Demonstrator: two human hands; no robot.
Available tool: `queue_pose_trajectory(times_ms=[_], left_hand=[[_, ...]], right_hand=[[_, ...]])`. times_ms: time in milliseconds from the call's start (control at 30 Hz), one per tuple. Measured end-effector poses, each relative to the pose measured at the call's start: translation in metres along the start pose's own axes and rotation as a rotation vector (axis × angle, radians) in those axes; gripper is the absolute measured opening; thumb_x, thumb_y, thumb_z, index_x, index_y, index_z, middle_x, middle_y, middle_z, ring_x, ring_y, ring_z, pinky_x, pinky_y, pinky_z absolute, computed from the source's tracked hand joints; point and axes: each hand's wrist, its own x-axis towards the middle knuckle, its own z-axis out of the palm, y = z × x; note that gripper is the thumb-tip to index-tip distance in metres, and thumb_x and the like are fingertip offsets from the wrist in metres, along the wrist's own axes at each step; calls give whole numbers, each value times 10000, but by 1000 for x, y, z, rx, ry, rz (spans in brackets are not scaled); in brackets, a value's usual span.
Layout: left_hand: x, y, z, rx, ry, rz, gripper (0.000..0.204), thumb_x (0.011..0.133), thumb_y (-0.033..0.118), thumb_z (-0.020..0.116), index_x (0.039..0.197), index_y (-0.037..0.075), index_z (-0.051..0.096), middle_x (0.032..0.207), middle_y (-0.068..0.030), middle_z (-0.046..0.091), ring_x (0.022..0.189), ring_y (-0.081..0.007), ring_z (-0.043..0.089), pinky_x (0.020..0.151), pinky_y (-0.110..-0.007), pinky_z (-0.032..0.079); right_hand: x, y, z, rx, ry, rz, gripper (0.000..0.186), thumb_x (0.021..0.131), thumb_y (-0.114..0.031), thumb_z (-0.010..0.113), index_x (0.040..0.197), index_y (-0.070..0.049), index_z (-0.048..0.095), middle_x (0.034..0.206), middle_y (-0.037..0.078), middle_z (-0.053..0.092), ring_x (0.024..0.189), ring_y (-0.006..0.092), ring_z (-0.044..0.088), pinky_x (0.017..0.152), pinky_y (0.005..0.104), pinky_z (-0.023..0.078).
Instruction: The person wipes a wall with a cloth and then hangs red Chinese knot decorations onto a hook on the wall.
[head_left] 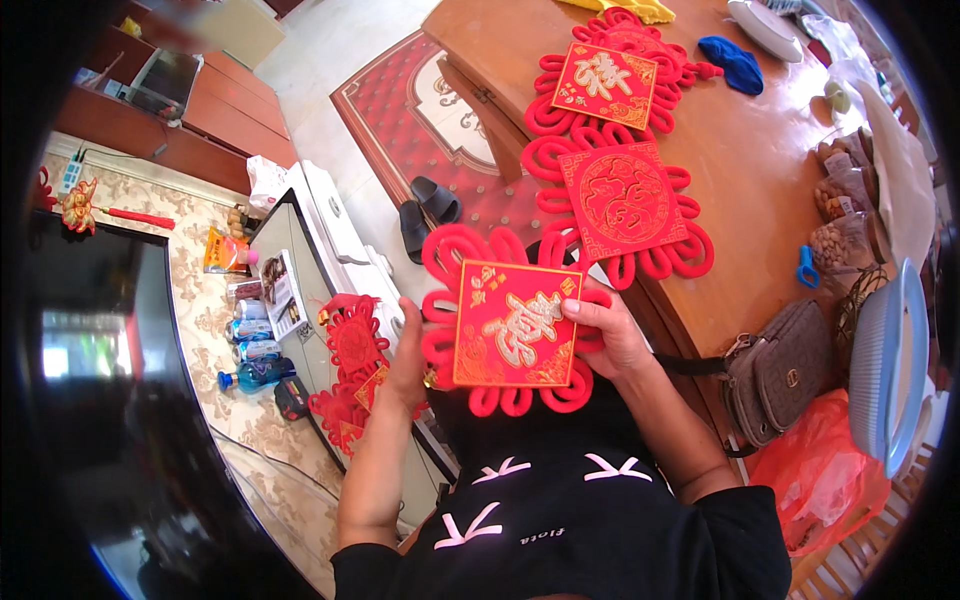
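In front of my body I hold a red Chinese knot ornament with looped cord edges and a square gold-bordered panel (500, 345). My right hand (615, 330) grips its right side, thumb on the panel's edge. My left hand (403, 355) is at its left loops; its fingers are mostly hidden behind them. A second knot with a square panel (622, 200) adjoins it just beyond, partly over the table edge. Farther off, a third panelled knot (605, 85) lies on the wooden table (740, 190). More red knots (355, 335) lie to the left, past my left forearm.
On the right are a blue basket (890, 370), a brown bag (780, 375), a red plastic bag (825, 475) and snack jars (840, 240). A blue cloth (731, 65) lies on the table. At left stand a television (110, 380) and bottles (255, 374). Slippers (436, 200) lie near a red rug (390, 110).
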Motion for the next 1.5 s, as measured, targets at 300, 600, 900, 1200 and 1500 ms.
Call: queue_pose_trajectory(times_ms=[300, 600, 900, 1200, 1500], left_hand=[[-32, 5, -2, 512, -70, 110, 623, 931, 438, 617, 1307, -52, 531, 1208, -85, 617, 1083, -151, 576, 918, -304, 460], [-76, 69, 11, 135, -213, 559, 800, 915, 619, 459, 1153, -136, 569, 1099, -243, 655, 1072, -288, 630, 1022, -378, 433], [-55, 33, 2, 624, -134, 165, 345, 968, 228, 567, 1073, -90, 653, 974, -208, 707, 949, -284, 688, 950, -392, 499], [-29, -21, 1, 1276, 38, 1, 470, 917, 406, 650, 1199, 30, 632, 1105, -104, 683, 1066, -206, 630, 943, -359, 460], [-14, -53, 69, 100, -79, 298, 576, 912, 173, 698, 1398, 21, 429, 1357, -49, 520, 1228, -153, 512, 1040, -330, 416]], right_hand=[[7, 2, 10, -86, 89, -117, 378, 888, -108, 652, 1216, 35, 530, 1119, 139, 646, 1009, 207, 656, 906, 373, 533], [7, 2, 3, -84, 120, -93, 383, 893, -104, 645, 1220, 54, 524, 1122, 164, 647, 1016, 222, 663, 913, 380, 546], [8, 5, 6, -59, 101, -126, 374, 908, -99, 633, 1228, 53, 512, 1136, 161, 641, 1024, 224, 659, 929, 381, 538], [14, 5, 8, -29, 126, -126, 385, 905, -90, 625, 1239, 48, 493, 1155, 160, 628, 1044, 232, 650, 947, 393, 522], [17, 9, 21, 19, 137, -172, 335, 924, -91, 608, 1218, 36, 509, 1134, 150, 637, 1043, 221, 650, 948, 381, 520]])
